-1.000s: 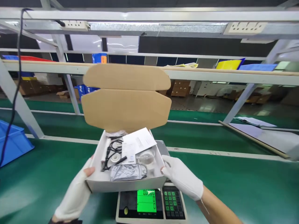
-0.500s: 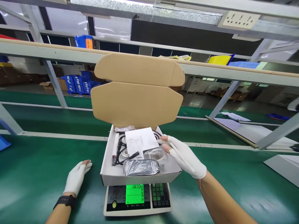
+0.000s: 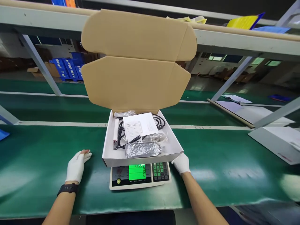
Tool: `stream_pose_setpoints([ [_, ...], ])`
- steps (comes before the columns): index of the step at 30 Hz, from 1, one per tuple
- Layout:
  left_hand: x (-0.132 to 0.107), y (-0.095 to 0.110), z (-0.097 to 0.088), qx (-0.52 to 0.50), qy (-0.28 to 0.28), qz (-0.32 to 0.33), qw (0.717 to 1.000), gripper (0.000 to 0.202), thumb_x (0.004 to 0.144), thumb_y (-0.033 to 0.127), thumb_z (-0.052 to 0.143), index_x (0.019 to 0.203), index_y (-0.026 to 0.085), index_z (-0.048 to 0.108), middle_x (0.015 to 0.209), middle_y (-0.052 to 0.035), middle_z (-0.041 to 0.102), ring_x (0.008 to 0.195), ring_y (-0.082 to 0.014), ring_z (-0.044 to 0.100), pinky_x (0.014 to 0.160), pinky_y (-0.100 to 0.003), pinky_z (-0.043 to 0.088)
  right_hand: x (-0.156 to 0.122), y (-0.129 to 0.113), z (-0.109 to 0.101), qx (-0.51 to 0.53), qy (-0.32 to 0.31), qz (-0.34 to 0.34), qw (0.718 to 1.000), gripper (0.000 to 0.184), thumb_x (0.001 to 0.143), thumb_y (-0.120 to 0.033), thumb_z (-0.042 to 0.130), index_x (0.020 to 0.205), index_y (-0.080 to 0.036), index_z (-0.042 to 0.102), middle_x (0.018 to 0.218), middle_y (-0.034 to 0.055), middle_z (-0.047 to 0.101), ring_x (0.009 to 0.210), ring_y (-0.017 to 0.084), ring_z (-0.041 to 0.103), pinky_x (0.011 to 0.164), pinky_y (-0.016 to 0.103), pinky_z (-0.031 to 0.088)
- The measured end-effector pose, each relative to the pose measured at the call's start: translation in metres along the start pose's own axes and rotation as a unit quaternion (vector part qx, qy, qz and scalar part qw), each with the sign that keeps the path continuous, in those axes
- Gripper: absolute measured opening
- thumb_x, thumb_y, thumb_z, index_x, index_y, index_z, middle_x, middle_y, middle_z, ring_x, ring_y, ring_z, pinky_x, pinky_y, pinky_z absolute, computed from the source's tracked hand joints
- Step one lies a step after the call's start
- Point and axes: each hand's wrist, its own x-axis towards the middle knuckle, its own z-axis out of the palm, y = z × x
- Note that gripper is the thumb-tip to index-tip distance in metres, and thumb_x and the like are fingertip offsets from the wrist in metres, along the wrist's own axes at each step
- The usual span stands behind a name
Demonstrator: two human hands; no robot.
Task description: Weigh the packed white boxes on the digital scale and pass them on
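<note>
An open white cardboard box [image 3: 168,149] with a brown inner lid sits on a weighing scale [image 3: 140,184] whose display glows green. Inside lie a white paper sheet [image 3: 150,122], a printed slip [image 3: 133,129], black cables [image 3: 160,121], and a dark block in clear plastic wrap [image 3: 143,150]. My left hand [image 3: 76,165], in a white fingerless-tipped glove, rests on the green tabletop left of the box, fingers stretched out and holding nothing. At the box's right front corner is my gloved right hand [image 3: 181,163], beside the scale; its fingers are hidden beneath the corner.
A white carton piece [image 3: 276,143] lies on the right of the green bench [image 3: 225,168]. Behind it are white sheets [image 3: 255,109] near a slanted post. A shelf beam [image 3: 234,40] crosses above, behind the raised lid. Blue boxes [image 3: 67,68] are stacked farther back.
My right hand has moved from over the box's contents down to its right front corner. My left hand stays on the bench. The view has tilted downward.
</note>
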Motion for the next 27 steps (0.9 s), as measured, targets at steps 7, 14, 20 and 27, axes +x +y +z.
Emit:
stream_pose_setpoints([
  [7, -0.011, 0.002, 0.008, 0.143, 0.009, 0.034, 0.989, 0.04, 0.079, 0.049, 0.049, 0.09, 0.015, 0.067, 0.091, -0.0093, 0.07, 0.089, -0.0259, 0.067, 0.092, -0.041, 0.049, -0.042, 0.02, 0.007, -0.008, -0.039, -0.061, 0.997, 0.03, 0.08, -0.039, 0.041, 0.083, -0.018, 0.062, 0.07, 0.0077, 0.064, 0.063, 0.022, 0.056, 0.059, 0.028, 0.042],
  [14, -0.024, 0.004, 0.007, 0.167, -0.01, 0.048, 0.985, 0.043, 0.08, 0.051, 0.046, 0.092, 0.016, 0.067, 0.089, -0.009, 0.071, 0.09, -0.0262, 0.066, 0.09, -0.037, 0.046, -0.044, 0.021, 0.006, -0.036, -0.024, -0.062, 0.997, 0.03, 0.081, -0.041, 0.038, 0.081, -0.02, 0.06, 0.069, 0.0066, 0.063, 0.058, 0.021, 0.054, 0.057, 0.027, 0.04],
  [20, -0.025, 0.005, 0.006, 0.178, -0.01, 0.049, 0.983, 0.043, 0.08, 0.051, 0.044, 0.092, 0.016, 0.067, 0.087, -0.0087, 0.071, 0.091, -0.0274, 0.065, 0.088, -0.036, 0.045, -0.044, 0.019, 0.006, -0.036, -0.03, -0.052, 0.998, 0.032, 0.08, -0.042, 0.038, 0.081, -0.02, 0.061, 0.067, 0.007, 0.063, 0.058, 0.021, 0.054, 0.056, 0.027, 0.041],
  [27, -0.025, 0.006, 0.007, 0.174, -0.009, 0.044, 0.984, 0.044, 0.081, 0.053, 0.045, 0.092, 0.016, 0.067, 0.089, -0.0092, 0.071, 0.092, -0.0282, 0.065, 0.089, -0.038, 0.046, -0.046, 0.017, 0.007, -0.031, -0.025, -0.036, 0.999, 0.03, 0.077, -0.041, 0.039, 0.078, -0.021, 0.062, 0.068, 0.0083, 0.064, 0.063, 0.023, 0.057, 0.058, 0.029, 0.044],
])
